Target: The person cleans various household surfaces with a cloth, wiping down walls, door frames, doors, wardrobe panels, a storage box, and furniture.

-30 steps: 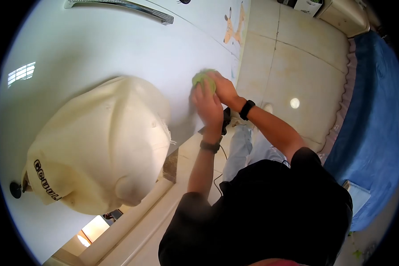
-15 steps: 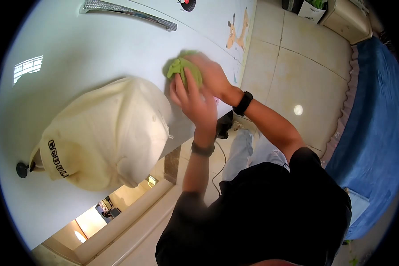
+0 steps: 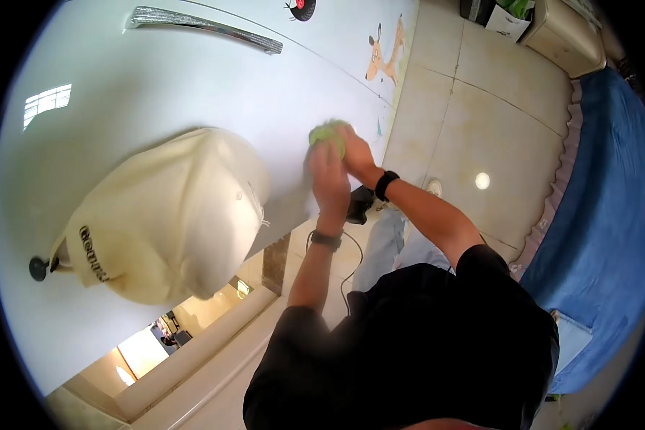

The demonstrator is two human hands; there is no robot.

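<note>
Left hand (image 3: 330, 178) and right hand (image 3: 358, 152) are closed together around a green cloth (image 3: 325, 133) at the white panel (image 3: 215, 89), exact finger placement blurred. Wiping appears to be in hand; a further stroke calls for even pressure, clear of the cream fabric item (image 3: 172, 208).

Green cloth (image 3: 327, 131), white panel (image 3: 208, 89)

Green cloth (image 3: 327, 133): light green, bunched into a small rounded wad, not spread out. Edges motion-blurred, folds hard to read. Lower part covered, so full outline can't be told. Sits up against the white panel (image 3: 265, 93), near its floor-side edge; exact contact line too blurred to call. Panel surface glossy.
</note>
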